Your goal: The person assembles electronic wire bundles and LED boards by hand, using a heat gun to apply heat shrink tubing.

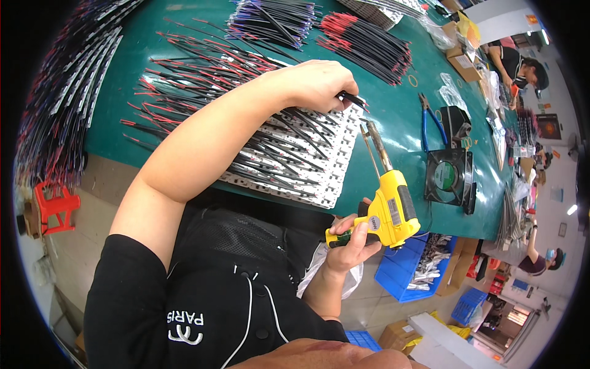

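My left hand (322, 85) reaches over the white panel of small slotted parts (335, 178), at its far right corner. Its fingers are pinched on a black wire (351, 99) that points right. Rows of black wires with red ends (184, 80) lie across the panel and spread past its left side. My right hand (353, 246) is wrapped round the grip of a yellow soldering gun (393, 209). The gun's metal tip (375, 138) points up and stands a little below the wire end; whether they touch, I cannot tell.
The green table (393, 111) bears wire bundles (365, 46) at the back, blue-handled pliers (433, 126) and a black fan (447, 177) at right. A blue bin of parts (409, 270) stands below the right edge, a red stool (56, 206) at left. Other people work far right.
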Demonstrator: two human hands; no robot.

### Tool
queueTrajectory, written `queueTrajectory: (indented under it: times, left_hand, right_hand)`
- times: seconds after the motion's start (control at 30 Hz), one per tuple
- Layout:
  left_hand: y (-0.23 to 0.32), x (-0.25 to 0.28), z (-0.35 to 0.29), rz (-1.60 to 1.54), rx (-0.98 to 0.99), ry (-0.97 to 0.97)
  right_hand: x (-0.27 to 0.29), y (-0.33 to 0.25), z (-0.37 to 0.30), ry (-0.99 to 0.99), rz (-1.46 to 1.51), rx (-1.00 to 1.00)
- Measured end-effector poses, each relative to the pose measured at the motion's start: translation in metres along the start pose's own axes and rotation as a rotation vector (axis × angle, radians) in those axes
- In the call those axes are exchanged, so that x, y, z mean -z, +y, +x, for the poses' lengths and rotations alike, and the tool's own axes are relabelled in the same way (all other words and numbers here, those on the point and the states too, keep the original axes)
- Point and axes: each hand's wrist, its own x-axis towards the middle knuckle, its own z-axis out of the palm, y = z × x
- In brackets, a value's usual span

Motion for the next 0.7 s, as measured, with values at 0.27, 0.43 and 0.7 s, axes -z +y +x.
queueTrajectory:
  times: [0.27, 0.43, 0.7]
  left_hand:
    - [0.002, 0.015, 0.005, -0.132, 0.201, -0.166]
    - [0.001, 0.022, 0.007, -0.173, 0.293, -0.225]
    - [0.096, 0.113, 0.015, 0.362, 0.032, 0.543]
  right_hand:
    - [0.006, -0.004, 0.003, 0.021, 0.035, 0.005]
    - [0.012, -0.006, 0.001, 0.024, 0.088, -0.015]
    - [0.028, -0.013, 0.007, 0.038, 0.123, 0.032]
